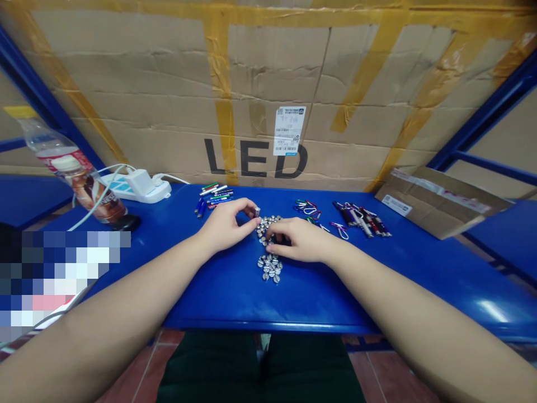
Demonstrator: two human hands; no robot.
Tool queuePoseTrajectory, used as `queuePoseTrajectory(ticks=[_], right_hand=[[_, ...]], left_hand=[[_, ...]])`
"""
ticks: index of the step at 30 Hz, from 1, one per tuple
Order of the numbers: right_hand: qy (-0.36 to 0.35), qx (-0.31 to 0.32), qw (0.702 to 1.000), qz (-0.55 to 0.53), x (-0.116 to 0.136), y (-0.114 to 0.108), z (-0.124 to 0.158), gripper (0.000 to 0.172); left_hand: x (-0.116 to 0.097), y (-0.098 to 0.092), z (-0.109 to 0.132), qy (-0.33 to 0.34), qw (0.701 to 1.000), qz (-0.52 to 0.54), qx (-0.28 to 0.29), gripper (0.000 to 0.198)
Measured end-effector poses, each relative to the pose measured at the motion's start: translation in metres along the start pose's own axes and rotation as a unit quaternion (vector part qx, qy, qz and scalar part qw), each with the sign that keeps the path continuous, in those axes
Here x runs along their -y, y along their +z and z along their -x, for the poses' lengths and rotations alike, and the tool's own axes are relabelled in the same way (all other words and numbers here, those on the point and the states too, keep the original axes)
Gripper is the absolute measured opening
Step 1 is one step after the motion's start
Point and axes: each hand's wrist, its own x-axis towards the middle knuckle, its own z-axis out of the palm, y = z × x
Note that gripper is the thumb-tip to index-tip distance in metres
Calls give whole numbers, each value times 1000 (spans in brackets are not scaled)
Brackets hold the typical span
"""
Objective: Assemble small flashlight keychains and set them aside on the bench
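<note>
Silver button cells (271, 268) lie in a loose pile on the blue table (235, 296), in front of my body. At the pile's left edge my left hand (230, 224) is closed, with a short stack of button cells (257, 212) pinched between thumb and fingertips. My right hand (300, 238) reaches over the pile from the right, fingers curled down among the cells. Its fingertips are partly hidden, and whatever they grip does not show.
Slim metal tubes (215, 196) lie behind my left hand. Coloured carabiner clips (308, 208) and penlights with clips (364, 219) are at the right, near a cardboard box (440, 201). A power strip (146, 187) and drink bottles (92, 190) stand left. A large carton (168, 101) walls the back.
</note>
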Motion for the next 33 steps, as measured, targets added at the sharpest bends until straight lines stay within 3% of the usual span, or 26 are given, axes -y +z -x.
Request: queuePoseTrajectory(ticks=[16,33], right_hand=[[14,10,1000,-5,-3,-4,1,5],[1,-5,1000,-5,-4,-2,0,9]], left_hand=[[-1,0,0,-5,1000,5,2,19],[-1,1,0,3,1000,-4,0,17]])
